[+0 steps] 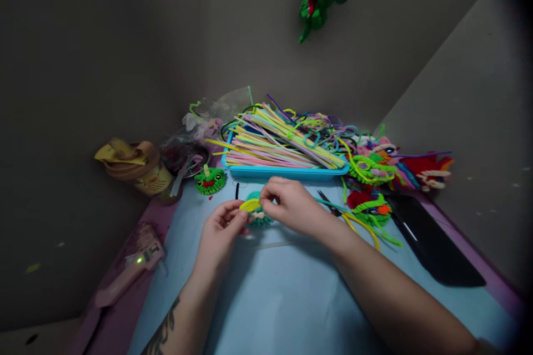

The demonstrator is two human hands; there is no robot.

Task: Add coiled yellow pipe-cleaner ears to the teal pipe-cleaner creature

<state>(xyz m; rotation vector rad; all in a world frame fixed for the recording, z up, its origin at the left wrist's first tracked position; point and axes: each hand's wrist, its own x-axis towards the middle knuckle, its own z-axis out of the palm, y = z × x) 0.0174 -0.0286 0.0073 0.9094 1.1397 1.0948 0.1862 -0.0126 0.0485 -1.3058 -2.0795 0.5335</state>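
Note:
Both hands meet over the middle of a light blue mat (283,294). My left hand (220,233) is closed, pinching the near end of a yellow pipe cleaner piece (249,206). My right hand (291,204) is closed too, fingers pinched on the other end of that yellow piece. Under and between the hands sits a small teal pipe cleaner figure (259,217) that the yellow piece lies against. Whether the figure rests on the mat or is lifted is unclear.
A blue tray (287,172) heaped with pastel pipe cleaners stands behind the hands. A green frog figure (210,180) sits left of it. Finished colourful figures (375,177) and scissors (333,208) lie to the right, a black flat object (433,244) beyond. A pink glue gun (133,269) lies left.

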